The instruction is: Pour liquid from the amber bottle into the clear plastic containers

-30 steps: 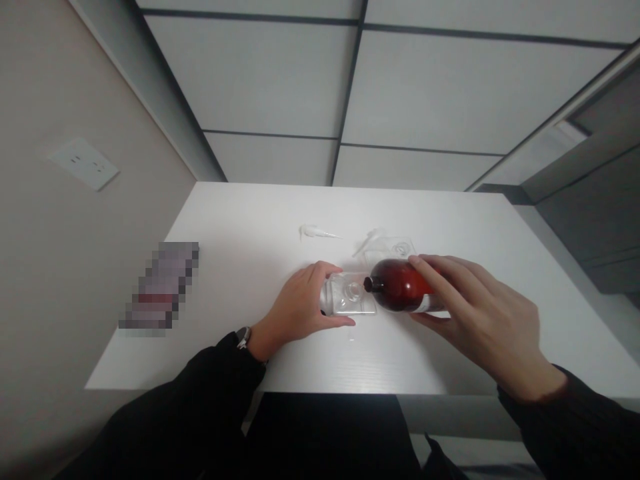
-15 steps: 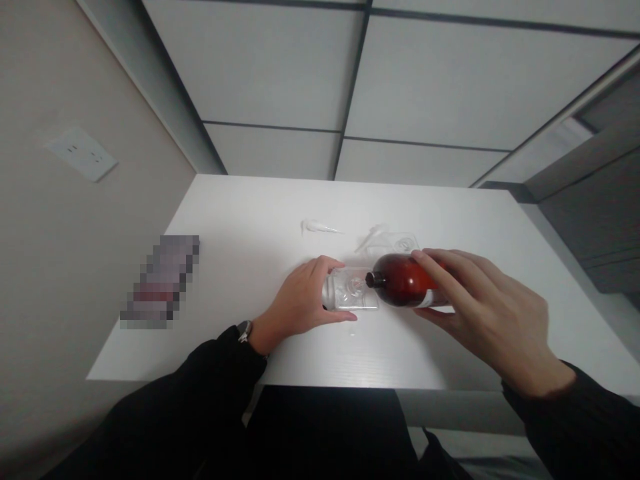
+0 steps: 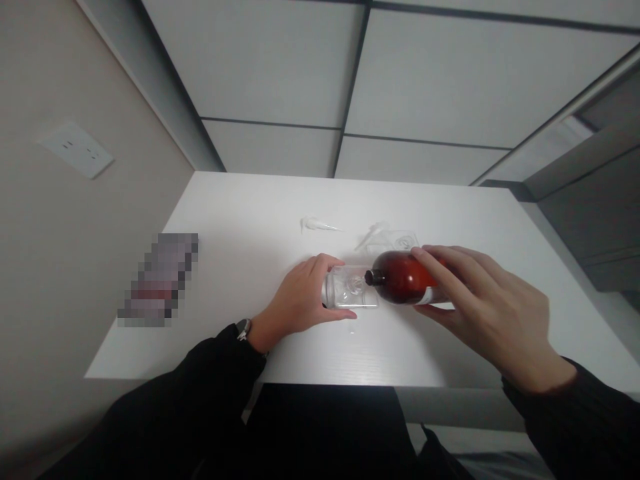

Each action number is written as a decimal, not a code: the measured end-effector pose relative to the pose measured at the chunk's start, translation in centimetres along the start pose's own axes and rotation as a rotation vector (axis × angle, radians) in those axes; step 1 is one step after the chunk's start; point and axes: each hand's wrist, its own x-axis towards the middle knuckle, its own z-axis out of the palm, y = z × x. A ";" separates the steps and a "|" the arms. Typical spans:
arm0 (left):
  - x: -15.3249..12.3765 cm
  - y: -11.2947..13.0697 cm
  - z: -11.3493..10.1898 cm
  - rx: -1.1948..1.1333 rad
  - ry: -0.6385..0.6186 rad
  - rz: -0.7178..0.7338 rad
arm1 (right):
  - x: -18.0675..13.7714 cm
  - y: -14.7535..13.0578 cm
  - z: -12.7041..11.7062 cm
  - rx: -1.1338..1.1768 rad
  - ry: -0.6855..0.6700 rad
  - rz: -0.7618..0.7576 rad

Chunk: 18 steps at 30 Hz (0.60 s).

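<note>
My right hand grips a dark amber bottle, tipped on its side with its open neck pointing left. The neck hovers over the mouth of a small clear bottle standing on the white table. My left hand is wrapped round the left side of that clear bottle, thumb in front and fingers behind. A second clear bottle stands just behind the amber one.
Two clear pump tops lie farther back on the table, one at centre and one by the second clear bottle. A blurred-out flat object rests near the table's left edge. A wall with a socket runs along the left.
The amber bottle and my right hand have shifted very slightly; my left hand stays on the clear bottle. The view has tilted a little.
</note>
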 end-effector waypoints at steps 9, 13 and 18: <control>0.0 0.0 -0.1 -0.002 0.004 0.004 | 0.0 0.0 0.0 -0.007 0.000 0.010; -0.1 -0.1 0.1 0.015 0.004 0.018 | 0.0 0.0 0.0 -0.003 -0.004 0.024; -0.1 -0.1 0.0 0.008 0.002 0.010 | 0.0 0.0 0.0 0.008 0.003 0.019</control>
